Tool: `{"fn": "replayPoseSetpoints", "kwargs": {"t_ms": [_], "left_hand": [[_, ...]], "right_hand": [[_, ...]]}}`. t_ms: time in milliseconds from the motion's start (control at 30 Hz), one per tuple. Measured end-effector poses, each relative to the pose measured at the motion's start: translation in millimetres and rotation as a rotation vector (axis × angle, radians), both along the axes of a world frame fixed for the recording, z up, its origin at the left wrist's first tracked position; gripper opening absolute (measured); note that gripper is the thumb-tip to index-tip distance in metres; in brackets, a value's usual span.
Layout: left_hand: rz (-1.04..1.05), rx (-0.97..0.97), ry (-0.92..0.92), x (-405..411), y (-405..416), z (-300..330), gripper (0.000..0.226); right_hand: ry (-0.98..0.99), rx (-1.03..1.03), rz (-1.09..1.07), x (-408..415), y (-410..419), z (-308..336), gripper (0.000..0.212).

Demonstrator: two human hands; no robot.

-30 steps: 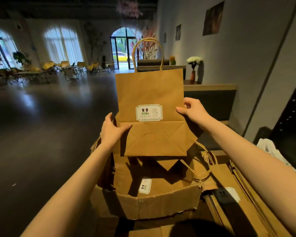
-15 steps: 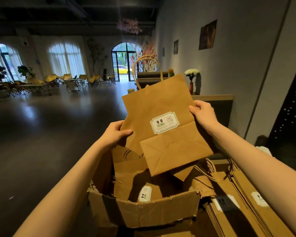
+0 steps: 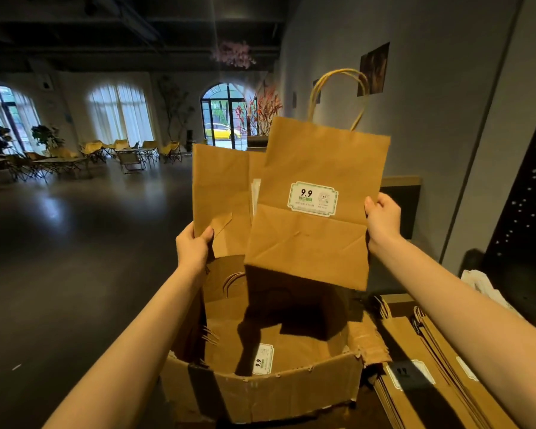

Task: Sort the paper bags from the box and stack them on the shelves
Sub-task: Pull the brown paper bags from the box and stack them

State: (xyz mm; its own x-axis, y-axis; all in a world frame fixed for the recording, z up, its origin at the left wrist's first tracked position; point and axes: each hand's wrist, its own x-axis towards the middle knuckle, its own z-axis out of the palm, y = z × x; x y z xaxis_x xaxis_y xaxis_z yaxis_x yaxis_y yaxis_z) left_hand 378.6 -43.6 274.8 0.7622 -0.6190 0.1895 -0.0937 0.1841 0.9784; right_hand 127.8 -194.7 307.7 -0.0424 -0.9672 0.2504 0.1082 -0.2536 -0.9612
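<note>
1. Room: dark glossy floor [image 3: 75,243] spreads from 9 to 11 o'clock; folding chairs [image 3: 130,153] stand under arched, curtained windows [image 3: 118,116] at 10 o'clock.
2. Left hand [image 3: 194,247]: fingers curled, pinching the lower corner of a flat paper bag [image 3: 220,193], held upright at 12 o'clock.
3. Cardboard box [image 3: 260,388]: open, torn rim, at 6 o'clock; more flat bags lie inside.
4. Right hand [image 3: 382,218]: fingers grip the right edge of a labelled paper bag [image 3: 319,218], which overlaps the first.
5. Stacked bags [image 3: 430,366]: on edge at 4 o'clock, just beside the box.
6. Grey wall [image 3: 430,88]: 1 to 2 o'clock, hung with pictures.
</note>
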Motion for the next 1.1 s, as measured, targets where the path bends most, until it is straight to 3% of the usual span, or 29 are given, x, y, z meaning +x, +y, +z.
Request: {"fn": "replayPoseSetpoints", "kwargs": {"t_ms": [167,333,500,700,833,900,967,1033,1100], "left_hand": [[-0.078,-0.192,0.305,-17.2,-9.7,1.7,0.032],[-0.248,-0.240,0.422,-35.2,-12.1,14.2,0.032],[-0.379,-0.203,0.397,-42.1,-15.7,20.6,0.047],[-0.511,-0.014,0.295,-45.7,-6.2,24.7,0.048],[-0.290,-0.224,0.351,-26.1,-8.2,29.9,0.020],[-0.048,-0.296,0.269,-14.4,-11.6,32.1,0.024],[0.148,-0.243,0.035,-7.4,-10.6,31.3,0.038],[0.151,-0.160,-0.204,-2.7,-12.8,27.9,0.045],[-0.003,-0.053,-0.316,-6.1,-13.9,27.7,0.049]], "right_hand": [[-0.225,0.209,0.034,24.8,11.8,-14.7,0.018],[-0.290,0.363,0.084,53.8,25.0,-22.5,0.027],[-0.441,0.518,0.141,78.9,38.0,-16.4,0.041],[-0.526,0.417,0.130,75.9,38.7,2.6,0.054],[-0.406,0.259,0.079,57.6,32.2,11.1,0.045],[-0.298,0.166,0.045,48.9,28.3,12.6,0.042],[-0.247,0.094,0.046,42.4,24.6,12.0,0.040],[-0.213,0.042,0.069,37.7,23.1,10.9,0.039],[-0.188,-0.007,0.088,35.3,23.9,9.8,0.040]]}}
